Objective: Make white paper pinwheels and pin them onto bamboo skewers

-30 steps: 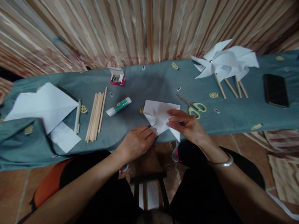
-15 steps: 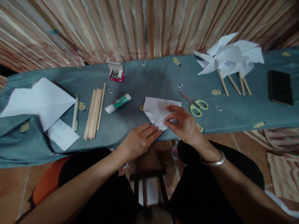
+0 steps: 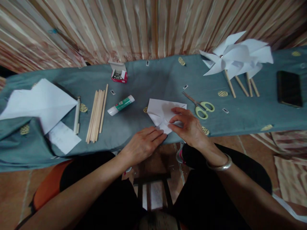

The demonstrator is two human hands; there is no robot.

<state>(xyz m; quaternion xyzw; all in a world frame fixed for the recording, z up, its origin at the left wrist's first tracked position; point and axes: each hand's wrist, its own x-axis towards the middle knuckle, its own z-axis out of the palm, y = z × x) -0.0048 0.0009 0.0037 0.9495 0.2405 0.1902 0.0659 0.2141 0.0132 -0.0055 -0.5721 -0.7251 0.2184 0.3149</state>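
A folded sheet of white paper (image 3: 159, 107) lies near the front edge of the cloth-covered table, with folds drawn toward its middle. My left hand (image 3: 145, 140) is at its near left corner, fingers together and closed on the paper's near edge. Over the right part of the sheet is my right hand (image 3: 188, 126), its thumb and index finger pinched near the paper's middle. What sits between those fingertips is too small to make out. Green-handled scissors (image 3: 200, 105) lie just right of the paper, and a glue stick (image 3: 121, 105) to its left.
Wooden sticks (image 3: 97, 116), a pen (image 3: 77, 115) and white sheets (image 3: 45, 105) lie at left. An open red box (image 3: 119, 76) of small metal pieces stands farther back. Paper pinwheels (image 3: 237, 57) on sticks and a black phone (image 3: 289, 88) are at right.
The hands and paper stay almost in place. A tiny dark tip visible by my right fingertips earlier no longer shows. The view has shifted very slightly.
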